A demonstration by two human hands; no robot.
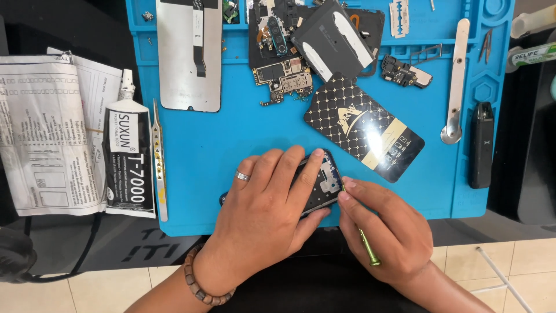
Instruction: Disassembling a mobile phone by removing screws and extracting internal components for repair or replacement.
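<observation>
Dark plastic phone frame (320,184) is pinned flat on the blue silicone mat (243,139) under the left hand (263,211); right hand (385,229) pinches a thin green metal tool (366,242) against its edge. Looks light, thin, probably fragile, so best held by the rim.

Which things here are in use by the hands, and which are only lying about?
In use: phone frame under the left hand; green tool in the right hand.

Lying about: glue tube, tweezers, black card, screen panel, circuit boards.
</observation>
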